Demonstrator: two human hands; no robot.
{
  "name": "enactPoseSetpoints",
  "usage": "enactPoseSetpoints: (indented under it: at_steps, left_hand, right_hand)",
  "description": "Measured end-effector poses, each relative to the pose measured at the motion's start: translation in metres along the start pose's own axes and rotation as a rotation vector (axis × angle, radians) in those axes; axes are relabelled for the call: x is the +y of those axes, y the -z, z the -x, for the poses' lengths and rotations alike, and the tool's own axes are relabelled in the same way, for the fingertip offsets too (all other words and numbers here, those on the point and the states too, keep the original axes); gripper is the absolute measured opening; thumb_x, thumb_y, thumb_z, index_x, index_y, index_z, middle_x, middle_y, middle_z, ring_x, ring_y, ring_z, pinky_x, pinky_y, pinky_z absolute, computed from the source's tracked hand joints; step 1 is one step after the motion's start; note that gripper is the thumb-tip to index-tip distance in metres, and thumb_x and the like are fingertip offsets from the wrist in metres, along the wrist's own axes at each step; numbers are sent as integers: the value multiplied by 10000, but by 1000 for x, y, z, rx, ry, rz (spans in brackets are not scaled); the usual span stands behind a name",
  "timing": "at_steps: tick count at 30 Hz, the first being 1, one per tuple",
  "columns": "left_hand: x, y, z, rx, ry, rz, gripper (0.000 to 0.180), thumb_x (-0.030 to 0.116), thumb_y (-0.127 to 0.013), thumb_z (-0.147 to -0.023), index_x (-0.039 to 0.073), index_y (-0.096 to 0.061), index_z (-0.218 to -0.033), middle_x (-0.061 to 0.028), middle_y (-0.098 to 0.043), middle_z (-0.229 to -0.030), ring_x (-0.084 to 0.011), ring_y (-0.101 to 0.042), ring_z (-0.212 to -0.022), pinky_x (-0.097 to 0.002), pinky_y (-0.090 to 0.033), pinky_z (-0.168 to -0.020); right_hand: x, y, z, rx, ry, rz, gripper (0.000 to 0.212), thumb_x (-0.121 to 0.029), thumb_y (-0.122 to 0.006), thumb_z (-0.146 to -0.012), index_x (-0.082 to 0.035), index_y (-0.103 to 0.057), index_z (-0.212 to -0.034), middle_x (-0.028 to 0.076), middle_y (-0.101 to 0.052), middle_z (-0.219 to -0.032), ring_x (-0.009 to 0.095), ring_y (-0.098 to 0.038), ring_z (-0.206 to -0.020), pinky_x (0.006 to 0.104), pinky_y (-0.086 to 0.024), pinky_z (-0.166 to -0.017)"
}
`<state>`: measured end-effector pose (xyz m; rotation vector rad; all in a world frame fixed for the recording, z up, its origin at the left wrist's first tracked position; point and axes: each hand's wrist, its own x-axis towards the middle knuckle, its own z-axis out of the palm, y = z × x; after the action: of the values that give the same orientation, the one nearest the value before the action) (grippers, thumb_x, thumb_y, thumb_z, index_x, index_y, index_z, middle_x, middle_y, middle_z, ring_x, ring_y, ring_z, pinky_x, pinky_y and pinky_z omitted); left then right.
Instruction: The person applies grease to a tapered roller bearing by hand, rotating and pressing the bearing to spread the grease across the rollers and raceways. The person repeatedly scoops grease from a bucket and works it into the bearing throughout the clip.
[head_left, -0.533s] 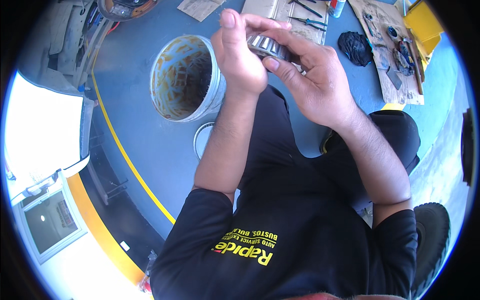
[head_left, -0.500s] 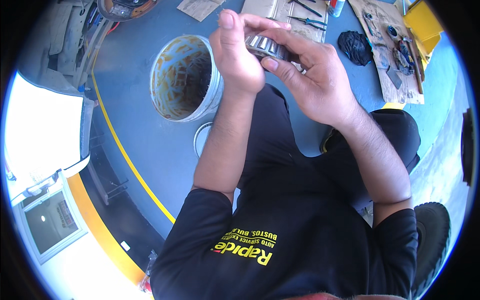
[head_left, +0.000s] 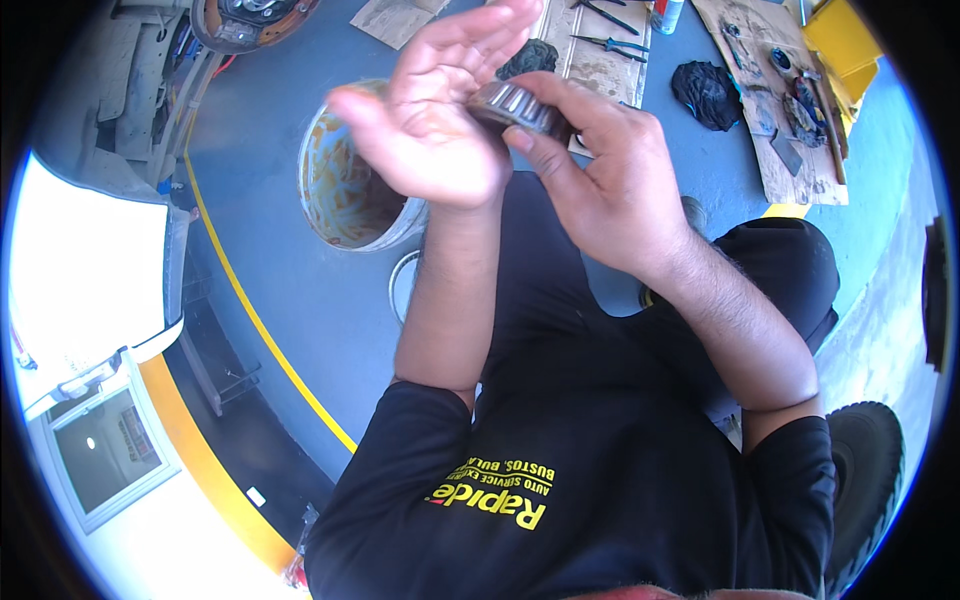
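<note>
A tapered roller bearing (head_left: 522, 108), a metal ring with rollers round its side, is gripped between the thumb and fingers of my right hand (head_left: 622, 165). My left hand (head_left: 440, 125) is open beside it, palm turned up and fingers stretched out, its thumb smeared by motion. The bearing's near edge meets or almost meets the left palm; I cannot tell which. Behind my left hand stands a pail (head_left: 325, 190) with brownish-yellow grease smeared over its inner wall.
Pliers (head_left: 612, 45) lie on cardboard ahead, with a dark crumpled cloth (head_left: 530, 60) nearby. To the right are a black bundle (head_left: 706, 95) and a cardboard sheet (head_left: 800, 185) holding tools. A tyre (head_left: 865, 490) is at lower right; a white round lid or rim (head_left: 402, 285) lies by the pail.
My left hand has opened away from the bearing, tilting left with its thumb swung outward. My right hand still holds the bearing and has shifted slightly left and down.
</note>
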<state>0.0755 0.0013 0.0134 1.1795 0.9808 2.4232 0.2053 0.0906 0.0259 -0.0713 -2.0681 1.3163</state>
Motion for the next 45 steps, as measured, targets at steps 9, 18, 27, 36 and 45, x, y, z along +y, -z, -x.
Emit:
enactPoseSetpoints:
  at_steps: [9,18,27,36,45]
  left_hand:
    - [-4,23,-9,-100,401,-181,847,621,-201,-1111,-89,-649,-1225,-270,-721,-1224,-330,-712,-1152,-432,-525,-1054]
    - [48,2,-1,-44,484,-440,460,75,-797,-921,-55,-611,-1321,-136,-672,-1234,-178,-677,-1096,-327,-569,-940]
    - [96,1,-29,-318,-49,-815,409,-39,-884,-680,-5,-768,-1070,-128,-731,-1010,-276,-771,-972,-374,-654,-837]
    - [119,-17,-72,-637,-577,-1250,269,-7,-846,-745,-29,-765,-1000,-136,-723,-1029,-319,-767,-986,-336,-683,-773]
    - [65,39,-96,-799,-525,-1203,252,-38,-848,-744,4,-767,-978,-100,-719,-1036,-301,-767,-1008,-297,-678,-744]
  right_hand:
    - [34,26,-17,-295,-574,-807,303,-213,-630,-1065,33,-686,-1233,77,-769,-1086,132,-714,-998,283,-554,-857]
    - [21,37,-44,-168,-513,-789,333,-133,-637,-1055,80,-629,-1310,123,-743,-1131,167,-721,-1034,319,-576,-932]
    - [-41,65,-63,-356,292,-88,344,-94,-752,-872,-2,-716,-1202,145,-685,-1116,359,-692,-1070,454,-563,-968]
    - [-33,107,-106,-349,601,346,519,-248,-832,-803,-70,-713,-1276,171,-672,-1258,378,-665,-1172,498,-525,-1011]
    - [5,195,-106,-777,-364,741,672,-402,-789,-896,-59,-598,-1443,261,-660,-1261,442,-647,-1145,512,-508,-998]
